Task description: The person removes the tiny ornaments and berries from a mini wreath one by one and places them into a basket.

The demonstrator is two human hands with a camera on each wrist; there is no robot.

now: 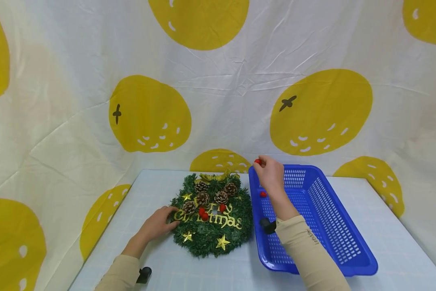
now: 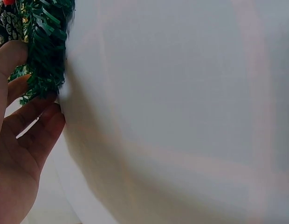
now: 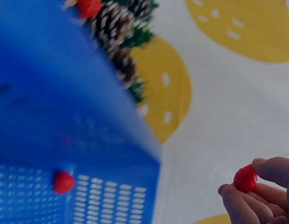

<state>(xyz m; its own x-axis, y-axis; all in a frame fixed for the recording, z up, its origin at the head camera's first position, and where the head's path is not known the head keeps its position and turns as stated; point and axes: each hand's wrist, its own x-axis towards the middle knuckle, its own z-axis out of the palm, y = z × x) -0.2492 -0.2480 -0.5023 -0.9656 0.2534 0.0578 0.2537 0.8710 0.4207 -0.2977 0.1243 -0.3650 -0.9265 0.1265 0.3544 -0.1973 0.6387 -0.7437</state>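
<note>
A green Christmas wreath lies on the table with pinecones, gold stars, gold "Merry Christmas" lettering and several red berries on it. At its left edge my left hand grips the greenery, thumb and fingers around the rim; the left wrist view shows these fingers against the needles. Pinched between thumb and fingertips of my right hand is a bumpy red berry, held above the far left corner of the blue basket. Another red berry is inside the basket.
The basket stands right of the wreath, its raised left rim close beside the greenery. Behind the table hangs a white cloth printed with yellow fruit, which also covers the sides. A pale checked cover lies over the table.
</note>
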